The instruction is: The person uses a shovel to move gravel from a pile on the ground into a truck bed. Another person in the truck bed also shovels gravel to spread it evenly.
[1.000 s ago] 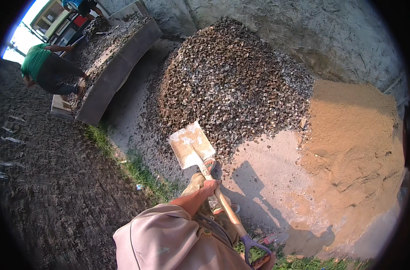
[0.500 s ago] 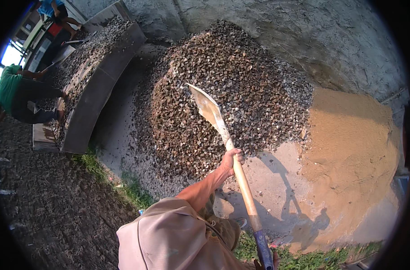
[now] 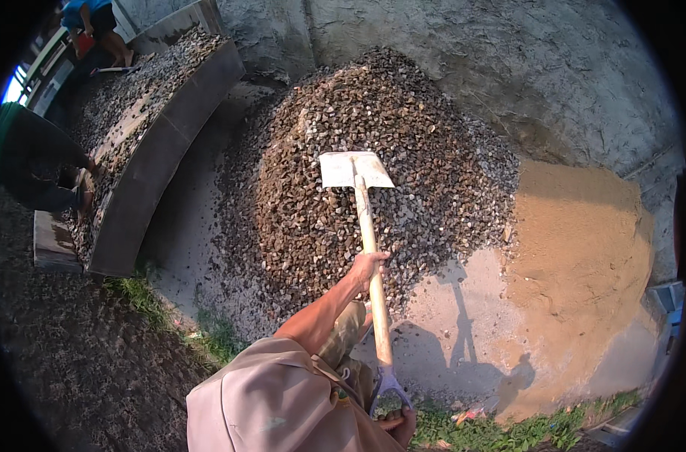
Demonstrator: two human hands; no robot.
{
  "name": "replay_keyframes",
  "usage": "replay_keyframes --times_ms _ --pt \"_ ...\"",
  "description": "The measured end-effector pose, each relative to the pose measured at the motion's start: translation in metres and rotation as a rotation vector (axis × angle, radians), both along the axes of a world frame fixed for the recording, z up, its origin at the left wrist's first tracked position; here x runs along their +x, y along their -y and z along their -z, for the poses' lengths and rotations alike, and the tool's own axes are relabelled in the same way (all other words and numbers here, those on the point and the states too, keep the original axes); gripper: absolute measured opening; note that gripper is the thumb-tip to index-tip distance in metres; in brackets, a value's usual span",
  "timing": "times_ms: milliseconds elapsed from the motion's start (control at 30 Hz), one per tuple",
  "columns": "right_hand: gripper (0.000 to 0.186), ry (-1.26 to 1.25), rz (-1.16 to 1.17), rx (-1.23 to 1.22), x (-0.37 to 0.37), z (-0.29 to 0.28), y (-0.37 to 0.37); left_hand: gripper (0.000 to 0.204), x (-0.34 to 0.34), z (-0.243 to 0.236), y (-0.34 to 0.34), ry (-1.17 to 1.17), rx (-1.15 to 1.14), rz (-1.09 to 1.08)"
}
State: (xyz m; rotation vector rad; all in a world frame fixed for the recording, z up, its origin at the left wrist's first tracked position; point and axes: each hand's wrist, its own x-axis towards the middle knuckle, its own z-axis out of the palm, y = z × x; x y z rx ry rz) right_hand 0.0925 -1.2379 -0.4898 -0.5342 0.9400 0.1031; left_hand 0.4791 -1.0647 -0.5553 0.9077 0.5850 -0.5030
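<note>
We've L hand [image 3: 367, 266] & R hand [image 3: 405, 426], fingers clamped on shovel [image 3: 378, 309], w/ blade [image 3: 355, 169] over gravel pile [image 3: 433, 135]; sand [image 3: 580, 248] to pile's rt.

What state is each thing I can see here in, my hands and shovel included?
Shovel: held, blade over the gravel pile, no load visible.
Left hand: closed around the wooden shaft.
Right hand: at the purple handle, grip partly hidden.
Sand pile: heaped, partly shaded.
Grey-sided container: loaded with gravel.
</note>
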Motion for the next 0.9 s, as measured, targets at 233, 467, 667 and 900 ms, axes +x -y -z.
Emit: replay_keyframes --times_ms 233,467,667,900 --pt "0.027 -0.123 0.371 0.003 0.063 0.064 -0.124 0.013 0.067 0.067 -0.083 0.085 -0.176 0.176" --pt "0.023 -0.138 0.481 -0.209 0.201 0.084 -0.158 0.011 0.201 0.07 -0.097 0.047 -0.177 0.176" --pt "0.019 0.091 0.381 -0.387 0.338 0.063 -0.147 0.016 0.333 0.074 -0.078 -0.017 -0.052 0.236" --pt "0.019 0.136 0.276 -0.399 0.353 0.108 -0.105 0.011 0.349 0.112 -0.074 0.07 0.466 0.051"
